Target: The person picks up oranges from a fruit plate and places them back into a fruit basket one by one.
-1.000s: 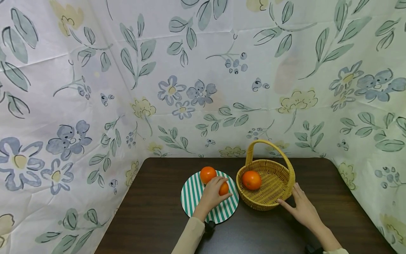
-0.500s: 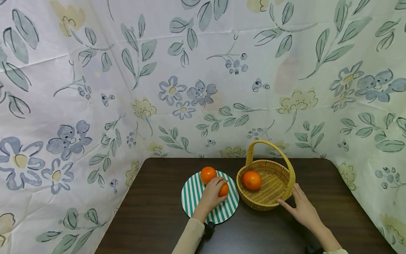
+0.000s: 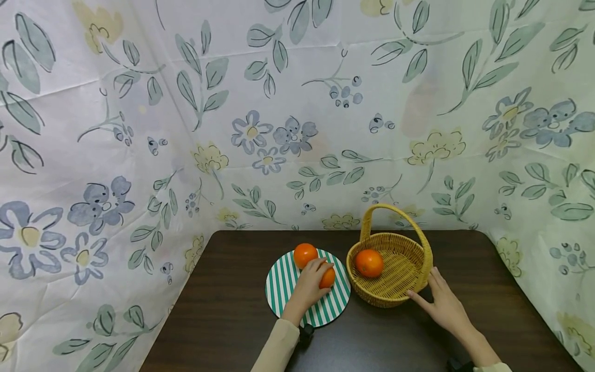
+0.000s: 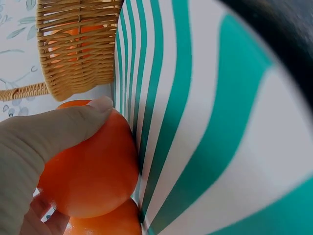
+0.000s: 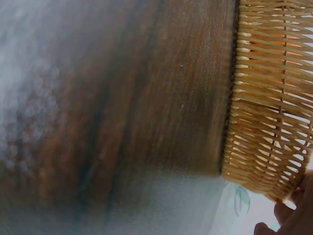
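Note:
My left hand [image 3: 307, 289] grips an orange [image 3: 327, 278] on the round green-and-white striped plate [image 3: 277, 289]. The left wrist view shows the thumb laid over this smooth, glossy orange [image 4: 93, 171], its lower side right at the plate. A second orange [image 3: 305, 255] sits behind it on the plate. To the right stands a yellow wicker basket [image 3: 400, 279] with a tall handle and one orange [image 3: 369, 263] inside. My right hand [image 3: 446, 305] rests against the basket's right side, thumb and fingers spread; in the right wrist view its fingertips [image 5: 282, 213] touch the wicker.
The plate and basket stand side by side on a dark brown wooden table [image 3: 223, 310], edges nearly meeting. A white floral cloth [image 3: 297, 103] hangs behind and along both sides of the table.
The left thumb has drawn in against the orange as the fingers closed round it. The right hand, basket and other oranges stay in place.

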Motion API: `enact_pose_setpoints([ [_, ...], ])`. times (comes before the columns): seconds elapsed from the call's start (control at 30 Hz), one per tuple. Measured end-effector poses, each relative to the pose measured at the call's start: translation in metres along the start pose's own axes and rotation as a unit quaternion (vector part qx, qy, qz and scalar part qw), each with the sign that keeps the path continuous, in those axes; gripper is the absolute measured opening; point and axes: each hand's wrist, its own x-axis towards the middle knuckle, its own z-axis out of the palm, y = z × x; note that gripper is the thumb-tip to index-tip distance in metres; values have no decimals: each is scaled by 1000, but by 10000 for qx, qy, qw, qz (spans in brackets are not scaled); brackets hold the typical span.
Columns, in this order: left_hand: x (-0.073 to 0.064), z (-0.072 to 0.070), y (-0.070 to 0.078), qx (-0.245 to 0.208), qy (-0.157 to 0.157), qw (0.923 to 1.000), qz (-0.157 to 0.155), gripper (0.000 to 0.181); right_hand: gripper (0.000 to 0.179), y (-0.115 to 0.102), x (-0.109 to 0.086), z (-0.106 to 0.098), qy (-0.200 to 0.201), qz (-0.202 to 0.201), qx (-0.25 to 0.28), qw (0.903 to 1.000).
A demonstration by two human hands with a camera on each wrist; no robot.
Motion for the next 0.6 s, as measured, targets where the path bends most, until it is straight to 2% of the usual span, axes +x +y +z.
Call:
enact_pose_setpoints([
  [0.17,1,-1,1,116,-7,9999,-33,65,91,1,0,0,70,-70,5,10000],
  [0.43,2,-6,0,4,-134,9998,-159,64,91,1,0,2,212,-191,114,9995],
  [0.6,1,-7,0,51,-119,9999,-106,65,91,1,-1,1,185,-174,82,9996],
])
